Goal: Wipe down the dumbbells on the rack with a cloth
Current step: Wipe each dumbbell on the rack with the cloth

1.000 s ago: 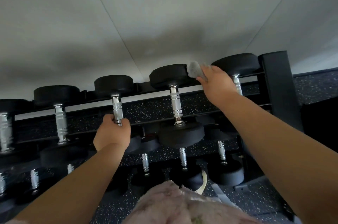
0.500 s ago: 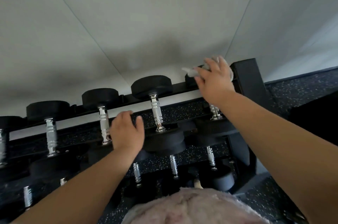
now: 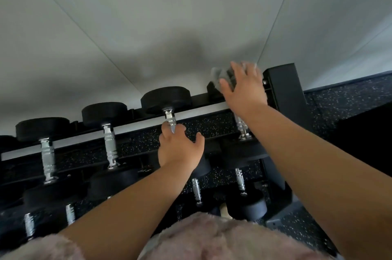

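You're wiping the top row: your right hand (image 3: 244, 89), fingers spread, presses the cloth (image 3: 218, 76) on the end dumbbell (image 3: 241, 127) by the rack post (image 3: 283, 89), while your left hand (image 3: 180, 149) hovers open (gripping nothing) at the neighbouring dumbbell (image 3: 166, 99), which likely wants steadying next.

A pale panelled wall (image 3: 191, 15) meets black speckled rubber floor (image 3: 350, 100).

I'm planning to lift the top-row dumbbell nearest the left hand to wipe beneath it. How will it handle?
Probably heavy for its size: the dumbbell has thick black heads on a metal handle. The ribbed handle likely grips well. Its round heads might roll once off the rack.
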`<action>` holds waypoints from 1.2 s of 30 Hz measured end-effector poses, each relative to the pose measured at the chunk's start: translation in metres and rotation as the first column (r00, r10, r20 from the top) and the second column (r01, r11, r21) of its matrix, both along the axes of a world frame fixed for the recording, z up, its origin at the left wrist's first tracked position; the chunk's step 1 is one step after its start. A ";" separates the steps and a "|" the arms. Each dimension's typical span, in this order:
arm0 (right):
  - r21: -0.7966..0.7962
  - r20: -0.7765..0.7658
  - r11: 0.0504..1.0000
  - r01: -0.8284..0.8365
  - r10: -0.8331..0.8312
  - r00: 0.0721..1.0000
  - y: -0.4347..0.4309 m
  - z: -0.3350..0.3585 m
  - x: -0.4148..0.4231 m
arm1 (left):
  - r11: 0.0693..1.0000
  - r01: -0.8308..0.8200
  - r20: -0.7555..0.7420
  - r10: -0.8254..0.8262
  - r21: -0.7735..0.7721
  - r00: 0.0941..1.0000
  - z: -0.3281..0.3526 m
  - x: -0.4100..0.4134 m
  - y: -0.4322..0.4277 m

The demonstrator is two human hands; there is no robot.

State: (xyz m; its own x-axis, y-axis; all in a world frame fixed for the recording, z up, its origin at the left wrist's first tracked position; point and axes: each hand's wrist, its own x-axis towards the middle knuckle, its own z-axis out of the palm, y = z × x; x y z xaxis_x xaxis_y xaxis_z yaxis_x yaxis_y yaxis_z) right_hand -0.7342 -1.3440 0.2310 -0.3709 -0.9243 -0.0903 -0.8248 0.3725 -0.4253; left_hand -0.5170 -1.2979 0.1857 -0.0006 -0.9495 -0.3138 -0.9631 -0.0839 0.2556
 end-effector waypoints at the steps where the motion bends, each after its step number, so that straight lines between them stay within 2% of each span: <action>1: -0.021 -0.127 0.989 -0.143 0.139 0.982 -0.002 -0.003 0.009 | 1.000 -0.005 -0.004 0.005 0.001 1.000 0.001 0.000 0.000; 3: -0.017 -0.313 0.884 -0.468 0.440 0.842 -0.005 -0.012 0.022 | 1.000 0.002 0.002 -0.002 0.002 1.000 0.003 -0.001 0.000; 4: 0.014 -0.384 0.819 -0.573 0.534 0.753 -0.007 -0.018 0.024 | 1.000 0.003 0.007 -0.003 0.003 1.000 0.004 -0.002 0.000; 5: 0.047 -0.438 0.785 -0.617 0.572 0.694 -0.010 -0.022 0.021 | 1.000 0.000 0.013 0.000 0.004 1.000 0.004 -0.002 0.001; 6: 0.061 -0.471 0.787 -0.614 0.565 0.677 -0.012 -0.022 0.016 | 1.000 -0.002 0.020 0.002 0.005 1.000 0.004 -0.002 0.001; 8: 0.031 -0.483 0.835 -0.550 0.494 0.723 -0.014 -0.020 0.000 | 1.000 0.008 0.029 -0.008 -0.004 1.000 0.004 -0.001 0.001; 9: -0.001 -0.439 0.865 -0.503 0.451 0.777 -0.013 -0.019 -0.009 | 1.000 0.014 0.031 -0.013 -0.013 0.999 0.003 -0.001 0.001; 11: -0.128 -0.225 0.944 -0.304 0.271 0.936 -0.006 -0.016 -0.027 | 1.000 0.014 0.029 -0.014 -0.021 0.999 0.002 -0.001 0.001; 12: -0.173 -0.082 0.978 -0.117 0.104 0.991 -0.002 -0.014 -0.038 | 1.000 0.012 0.031 -0.012 -0.017 0.999 0.002 -0.001 0.000; 13: -0.182 0.060 0.977 0.110 -0.100 0.993 0.001 -0.015 -0.047 | 1.000 0.009 0.034 -0.009 -0.011 0.999 0.003 -0.002 0.000; 14: -0.156 0.183 0.944 0.292 -0.262 0.947 0.004 -0.016 -0.052 | 1.000 0.007 0.038 -0.007 -0.006 0.999 0.003 -0.002 0.001; 15: -0.140 0.247 0.920 0.366 -0.325 0.913 0.005 -0.019 -0.055 | 1.000 0.006 0.042 -0.006 -0.003 0.999 0.003 -0.003 0.001; 18: -0.229 0.264 0.940 0.251 -0.188 0.946 -0.001 -0.023 -0.038 | 1.000 0.013 0.058 -0.012 -0.008 0.998 0.003 -0.003 0.001; 21: -0.329 0.180 0.940 0.094 -0.035 0.983 -0.003 -0.023 -0.024 | 1.000 0.024 0.074 -0.024 -0.002 0.997 0.003 -0.003 0.000; 24: -0.204 0.215 0.977 0.064 -0.019 0.976 0.008 -0.027 -0.034 | 1.000 0.025 0.075 -0.025 0.000 0.997 0.002 -0.004 0.001; 27: 0.029 0.405 0.975 0.222 -0.214 0.889 0.020 -0.028 -0.044 | 1.000 0.027 0.071 -0.026 -0.013 0.997 0.003 -0.004 0.001; 29: 0.134 0.452 0.953 0.273 -0.304 0.838 0.031 -0.031 -0.039 | 0.999 0.033 0.077 -0.032 -0.013 0.997 0.005 -0.004 0.002; 33: 0.336 0.326 0.940 0.066 -0.182 0.928 0.043 -0.049 -0.011 | 0.999 0.038 0.087 -0.038 -0.005 0.995 0.006 -0.005 0.002; 36: 0.399 0.260 0.916 0.033 -0.147 0.954 0.021 -0.046 -0.008 | 0.999 0.041 0.088 -0.039 -0.014 0.995 0.004 -0.004 0.002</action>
